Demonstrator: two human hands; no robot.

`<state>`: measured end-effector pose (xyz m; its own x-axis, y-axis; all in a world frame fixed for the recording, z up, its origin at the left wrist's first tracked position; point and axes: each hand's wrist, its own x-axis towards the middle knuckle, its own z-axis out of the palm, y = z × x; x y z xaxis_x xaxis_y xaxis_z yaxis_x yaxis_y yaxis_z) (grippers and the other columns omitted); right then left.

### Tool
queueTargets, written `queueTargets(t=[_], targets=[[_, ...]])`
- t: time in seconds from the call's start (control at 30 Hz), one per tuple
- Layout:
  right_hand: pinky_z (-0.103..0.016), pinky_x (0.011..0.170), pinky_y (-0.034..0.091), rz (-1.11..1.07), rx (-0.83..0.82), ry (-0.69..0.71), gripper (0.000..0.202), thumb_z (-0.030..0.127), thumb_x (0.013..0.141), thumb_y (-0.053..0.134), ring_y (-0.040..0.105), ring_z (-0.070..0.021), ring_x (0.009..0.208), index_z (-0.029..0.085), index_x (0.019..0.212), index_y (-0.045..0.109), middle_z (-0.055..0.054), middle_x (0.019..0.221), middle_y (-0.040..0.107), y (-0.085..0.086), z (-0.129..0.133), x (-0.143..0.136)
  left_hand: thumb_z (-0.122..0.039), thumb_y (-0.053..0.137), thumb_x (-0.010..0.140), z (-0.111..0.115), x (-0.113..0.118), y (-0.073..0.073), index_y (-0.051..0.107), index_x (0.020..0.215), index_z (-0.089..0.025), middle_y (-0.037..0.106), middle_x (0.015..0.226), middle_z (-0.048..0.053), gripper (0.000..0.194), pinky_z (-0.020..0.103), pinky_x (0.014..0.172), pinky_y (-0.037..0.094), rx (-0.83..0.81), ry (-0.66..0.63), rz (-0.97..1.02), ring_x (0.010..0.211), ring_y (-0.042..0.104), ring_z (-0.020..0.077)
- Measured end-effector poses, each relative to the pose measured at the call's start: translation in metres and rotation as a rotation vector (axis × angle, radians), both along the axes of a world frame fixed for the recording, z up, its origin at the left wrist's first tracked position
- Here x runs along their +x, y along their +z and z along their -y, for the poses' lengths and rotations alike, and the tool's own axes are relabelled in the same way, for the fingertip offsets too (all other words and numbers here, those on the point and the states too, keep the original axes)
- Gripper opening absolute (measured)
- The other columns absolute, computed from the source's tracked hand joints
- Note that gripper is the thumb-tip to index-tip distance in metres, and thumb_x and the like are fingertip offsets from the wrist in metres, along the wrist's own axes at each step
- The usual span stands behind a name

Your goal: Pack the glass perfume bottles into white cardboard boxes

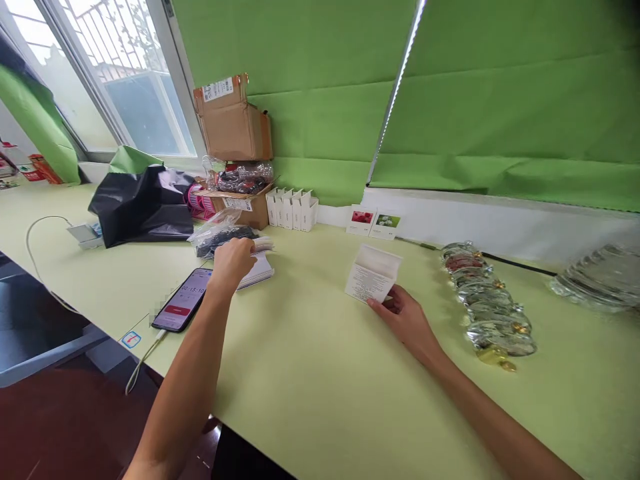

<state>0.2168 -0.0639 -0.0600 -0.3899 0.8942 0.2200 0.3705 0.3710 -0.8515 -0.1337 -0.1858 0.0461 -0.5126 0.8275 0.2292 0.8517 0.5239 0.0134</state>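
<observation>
Standing beside the table, I record the right hand [406, 312] grasping a white carton [373, 275] by its lower right corner, thumb against the printed face. The carton is tilted with its top flap raised; whether its base touches the table [310, 373], I cannot establish. The left hand [234, 265] is curled at the stack of white flat pieces [257, 270]. Its fingertips are hidden, so I cannot tell whether it has hold of any.

Risks, in my judgement:

1. Corner grip. With support at one corner only, the carton could swivel or crease if the thumb presses harder.

2. Stack. Its upper pieces lie unevenly; a hasty pull could bring several at once, or drag the clear bag [215, 233] just beside it.

3. Phone [183, 300]. The left forearm crosses its edge, and its cable [143, 361] hangs over the table's rim (a poor arrangement). A snag could pull the phone down.

4. Shiny clear pieces [493, 310]. Their row ends near the right forearm; an outward swing of the elbow could scatter them.
</observation>
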Motion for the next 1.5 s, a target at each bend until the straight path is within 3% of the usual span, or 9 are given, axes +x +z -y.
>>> queueTargets(t=[0.2,0.5,0.67,0.8,0.93,1.07,1.27,1.37,1.5], targets=[[-0.033,0.068,0.052,-0.006,-0.011,0.006,0.047,0.046,0.078,0.063,0.064,-0.0201,0.077,0.019,0.115,0.054,-0.009,0.107,0.066,0.001,0.002,0.000,-0.039,0.061,0.074,0.000,-0.004,0.001,0.071,0.098,-0.027,0.068,0.095,0.011,0.028,0.037,0.076,0.047,0.022,0.044,-0.002,0.092,0.063,0.0282],[-0.035,0.069,0.053,-0.017,-0.007,0.018,0.045,0.045,0.077,0.063,0.065,-0.0210,0.077,0.019,0.113,0.056,-0.010,0.106,0.067,-0.004,-0.001,0.000,-0.029,0.064,0.068,0.001,-0.008,-0.002,0.073,0.089,-0.023,0.068,0.095,0.013,0.024,0.039,0.072,0.047,-0.075,0.124,0.034,0.087,0.065,0.0307],[-0.037,0.070,0.053,-0.009,-0.005,0.012,0.045,0.045,0.077,0.063,0.065,-0.0223,0.078,0.018,0.113,0.057,-0.011,0.104,0.068,-0.004,-0.002,0.001,-0.017,0.056,0.070,0.002,-0.007,-0.003,0.072,0.090,-0.020,0.068,0.092,0.014,0.026,0.037,0.070,0.047,-0.035,0.158,0.003,0.087,0.064,0.0300],[-0.037,0.070,0.053,-0.005,-0.015,0.015,0.044,0.044,0.077,0.063,0.065,-0.0223,0.078,0.019,0.112,0.058,-0.010,0.103,0.068,-0.003,-0.001,0.001,-0.021,0.047,0.080,0.006,-0.002,0.001,0.071,0.096,-0.022,0.065,0.101,0.013,0.029,0.039,0.073,0.045,0.059,0.166,-0.040,0.096,0.060,0.0301],[-0.037,0.071,0.053,0.000,-0.004,0.016,0.043,0.044,0.078,0.062,0.065,-0.0228,0.079,0.018,0.111,0.058,-0.011,0.104,0.068,-0.001,0.000,0.000,-0.029,0.045,0.086,0.012,0.006,0.009,0.072,0.093,-0.025,0.061,0.109,0.010,0.028,0.041,0.083,0.042,0.285,0.071,-0.173,0.108,0.051,0.0305],[-0.036,0.070,0.053,0.003,-0.022,0.013,0.042,0.043,0.078,0.062,0.065,-0.0227,0.080,0.019,0.112,0.057,-0.010,0.102,0.069,0.002,0.002,0.001,-0.030,0.046,0.088,0.017,0.016,0.021,0.071,0.095,-0.026,0.065,0.106,0.004,0.026,0.039,0.088,0.039,0.470,-0.019,-0.196,0.101,0.055,0.0254],[-0.036,0.070,0.053,-0.036,-0.038,0.015,0.040,0.039,0.077,0.063,0.065,-0.0224,0.080,0.020,0.112,0.057,-0.009,0.101,0.069,-0.001,0.001,0.000,-0.039,0.049,0.087,0.016,0.026,0.031,0.067,0.099,-0.022,0.069,0.095,0.002,0.028,0.028,0.072,0.046,0.737,-0.191,0.062,0.074,0.062,0.0164],[-0.035,0.069,0.052,-0.085,-0.038,0.016,0.040,0.037,0.077,0.062,0.065,-0.0217,0.079,0.020,0.113,0.057,-0.009,0.102,0.068,-0.003,-0.001,-0.001,-0.040,0.052,0.085,0.008,0.036,0.025,0.064,0.099,-0.021,0.070,0.086,0.001,0.027,0.024,0.064,0.047,0.831,-0.254,0.256,0.063,0.061,0.0128],[-0.033,0.063,0.051,-0.075,-0.056,-0.003,0.048,0.037,0.075,0.063,0.063,-0.0186,0.069,0.018,0.119,0.054,-0.008,0.095,0.068,0.002,0.005,-0.001,-0.041,0.054,0.084,-0.007,0.063,0.010,0.060,0.096,-0.019,0.069,0.083,0.001,0.025,0.021,0.056,0.045,0.824,-0.380,0.495,0.060,0.060,0.0112]])
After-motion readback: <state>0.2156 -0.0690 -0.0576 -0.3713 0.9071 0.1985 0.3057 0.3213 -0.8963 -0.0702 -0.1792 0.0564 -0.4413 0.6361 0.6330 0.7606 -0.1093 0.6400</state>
